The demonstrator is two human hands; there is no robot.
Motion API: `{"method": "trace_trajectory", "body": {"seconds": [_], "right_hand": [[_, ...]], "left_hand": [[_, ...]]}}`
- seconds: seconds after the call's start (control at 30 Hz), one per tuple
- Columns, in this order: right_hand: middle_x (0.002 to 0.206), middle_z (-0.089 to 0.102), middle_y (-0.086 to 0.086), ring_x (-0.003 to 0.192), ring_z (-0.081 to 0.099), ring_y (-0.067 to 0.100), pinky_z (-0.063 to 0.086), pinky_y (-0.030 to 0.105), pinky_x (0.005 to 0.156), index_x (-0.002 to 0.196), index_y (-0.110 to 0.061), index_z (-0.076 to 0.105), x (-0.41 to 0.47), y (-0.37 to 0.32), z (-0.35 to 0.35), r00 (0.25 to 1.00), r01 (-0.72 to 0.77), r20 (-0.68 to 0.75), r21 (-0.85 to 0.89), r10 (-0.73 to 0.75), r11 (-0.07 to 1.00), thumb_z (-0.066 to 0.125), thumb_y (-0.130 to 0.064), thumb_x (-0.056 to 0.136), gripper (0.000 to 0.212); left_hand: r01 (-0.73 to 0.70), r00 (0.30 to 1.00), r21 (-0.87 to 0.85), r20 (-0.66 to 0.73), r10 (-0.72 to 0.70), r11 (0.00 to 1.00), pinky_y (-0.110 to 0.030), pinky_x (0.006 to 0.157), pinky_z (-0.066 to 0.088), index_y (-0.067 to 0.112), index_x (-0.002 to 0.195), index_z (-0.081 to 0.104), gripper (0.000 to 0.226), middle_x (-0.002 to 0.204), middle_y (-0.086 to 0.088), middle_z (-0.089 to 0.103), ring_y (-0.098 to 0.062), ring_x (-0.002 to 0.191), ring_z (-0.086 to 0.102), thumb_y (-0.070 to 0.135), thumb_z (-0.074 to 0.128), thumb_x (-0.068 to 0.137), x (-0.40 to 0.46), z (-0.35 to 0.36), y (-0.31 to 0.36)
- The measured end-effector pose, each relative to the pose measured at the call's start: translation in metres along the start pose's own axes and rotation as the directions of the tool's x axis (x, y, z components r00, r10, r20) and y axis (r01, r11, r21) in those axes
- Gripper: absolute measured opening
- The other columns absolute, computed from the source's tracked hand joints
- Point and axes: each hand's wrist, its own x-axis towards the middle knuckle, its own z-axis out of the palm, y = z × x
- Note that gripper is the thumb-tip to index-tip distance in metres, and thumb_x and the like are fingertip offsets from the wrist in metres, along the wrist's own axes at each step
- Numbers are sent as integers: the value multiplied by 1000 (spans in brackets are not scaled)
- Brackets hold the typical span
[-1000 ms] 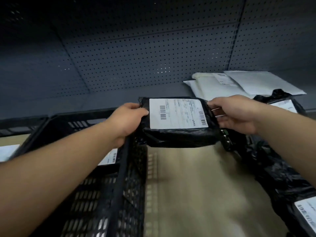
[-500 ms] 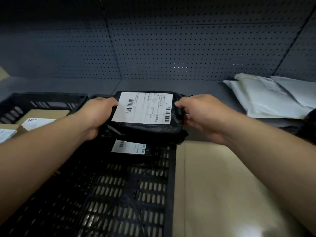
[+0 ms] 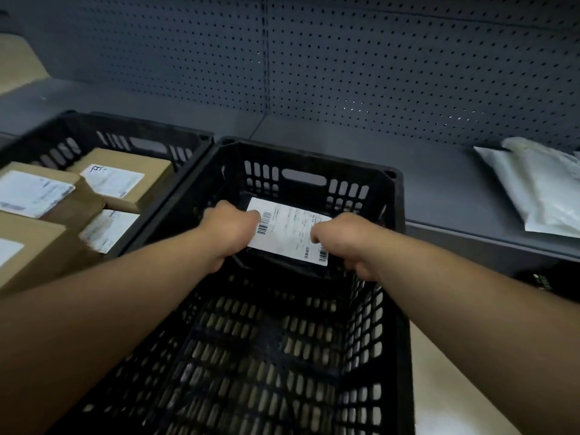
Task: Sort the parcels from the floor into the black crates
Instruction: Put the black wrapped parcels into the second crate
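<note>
- Black slotted-plastic crate (image 3: 392, 196), rectangular with lattice walls: a black poly-bag parcel (image 3: 282, 265) with a white barcode label (image 3: 290, 230) sits low at its far end.
- Left hand (image 3: 230, 232) and right hand (image 3: 343, 238) reach down inside, fingers curled round the parcel's ends.
- Left of this crate, cardboard boxes (image 3: 125, 180) fill a second crate (image 3: 175, 136).

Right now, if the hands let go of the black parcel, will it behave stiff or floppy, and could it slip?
Probably soft: the black parcel is wrapped in a plastic bag, and both hands, left and right, hold its ends. The film may be slippery. It seems light, and being flat it should not roll in the crate.
</note>
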Motion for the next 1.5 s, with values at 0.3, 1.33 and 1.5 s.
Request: {"method": "trace_trajectory", "body": {"seconds": [0.3, 1.33, 1.5], "right_hand": [[116, 62, 10, 105, 61, 31, 52, 41, 85, 127, -13, 57, 28, 9, 65, 979, -130, 133, -164, 152, 978, 48, -19, 95, 34], [137, 54, 15, 115, 53, 29, 41, 33, 94, 137, -6, 55, 38, -27, 66, 967, 169, 253, -550, -30, 818, 40, -11, 102, 38], [91, 59, 7, 71, 54, 18, 43, 27, 61, 100, -10, 60, 15, -37, 11, 974, 225, 101, -447, -201, 866, 46, -19, 98, 18]], "left_hand": [[198, 974, 266, 51, -219, 944, -46, 114, 36, 3, 152, 27, 73, 155, -19, 25, -39, 139, 35, 36, 55, 93, -4, 29, -38], [16, 1000, 467, 4, -21, 884, -41, 113, 30, 11, 145, 41, 58, 153, -6, 33, -27, 140, 31, 32, 51, 92, 21, 81, -84], [-81, 995, 439, -13, 96, 895, -42, 113, 30, 22, 147, 45, 57, 152, -2, 37, -27, 138, 34, 37, 53, 93, 10, 78, -58]]}}
